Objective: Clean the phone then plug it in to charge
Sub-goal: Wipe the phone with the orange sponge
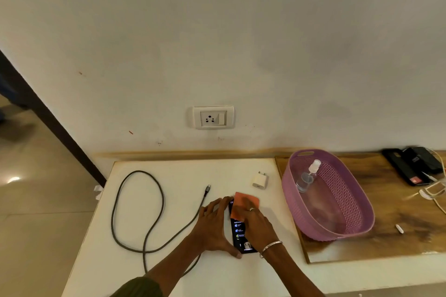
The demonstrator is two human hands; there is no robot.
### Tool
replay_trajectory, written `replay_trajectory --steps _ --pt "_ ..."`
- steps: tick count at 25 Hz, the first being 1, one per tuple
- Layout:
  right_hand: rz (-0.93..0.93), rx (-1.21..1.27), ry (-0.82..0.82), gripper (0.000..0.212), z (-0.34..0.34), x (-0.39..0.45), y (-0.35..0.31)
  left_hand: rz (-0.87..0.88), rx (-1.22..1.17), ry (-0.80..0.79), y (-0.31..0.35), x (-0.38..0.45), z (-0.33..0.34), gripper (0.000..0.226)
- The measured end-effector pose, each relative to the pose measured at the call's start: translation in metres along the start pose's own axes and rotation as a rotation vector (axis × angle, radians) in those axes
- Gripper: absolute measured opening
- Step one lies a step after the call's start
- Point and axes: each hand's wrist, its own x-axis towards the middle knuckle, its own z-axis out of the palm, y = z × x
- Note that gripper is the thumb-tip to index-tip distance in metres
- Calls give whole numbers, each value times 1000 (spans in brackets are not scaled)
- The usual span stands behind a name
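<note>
Two bare hands at work on a black smartphone [240,231] with lit screen, lying flat, face up, on the white tabletop [169,200]. Left hand [214,224] spread flat just left of the phone, fingers extended along its left edge, thumb hooked round its near corner; bracing, not gripping. Right hand [257,222] palm down on the phone's right side, fingers flat, pressing a folded orange cloth [245,201] onto the phone's far end; ring on one finger, metal bangle at the wrist. Grey braided charging cable [137,212] looped on the tabletop well left of the phone, its free plug end [208,187] near the phone's far-left corner, unconnected. White charger adapter [260,179] beyond the phone, slightly right, apart from it. White wall socket with switch [213,117] on the wall beyond the phone, nothing plugged in. Purple perforated plastic basket [337,222] right of the phone, containing a clear spray bottle [307,176] leaning against its wall.
</note>
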Motion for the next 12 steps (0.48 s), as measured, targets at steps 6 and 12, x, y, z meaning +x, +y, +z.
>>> replay_trajectory --steps 6,12 --pt "172 158 52 42 14 3 -5 0 24 -30 -1 0 -1 152" --pt "268 166 91 43 17 -3 -15 6 13 -44 2 0 -4 147"
